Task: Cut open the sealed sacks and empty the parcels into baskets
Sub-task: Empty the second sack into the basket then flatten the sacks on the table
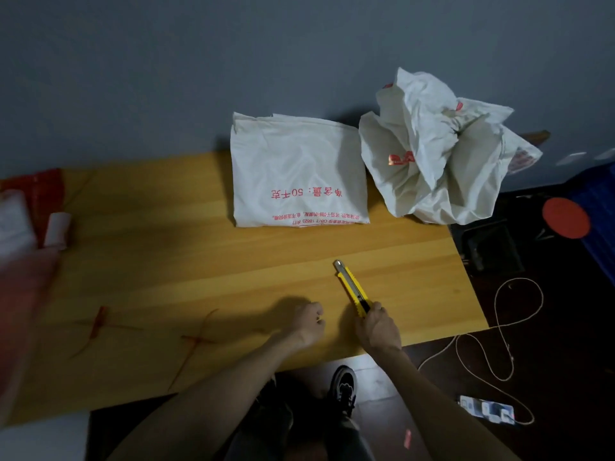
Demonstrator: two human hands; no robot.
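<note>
A yellow utility knife (351, 284) lies slanted on the wooden table (199, 261), its blade end pointing away from me. My right hand (377, 327) grips its near end. My left hand (309, 322) is curled into a loose fist just left of it and holds nothing. A folded white woven sack (299, 168) with red print lies flat at the back of the table. To its right a crumpled white sack (442, 154) stands bunched at the table's far right corner.
Red cable ties (98, 322) (196, 339) lie on the table's near left. A blurred red and white object (26, 227) fills the left edge. On the dark floor to the right lie a string (499, 331), a power strip (487, 410) and a red disc (565, 217).
</note>
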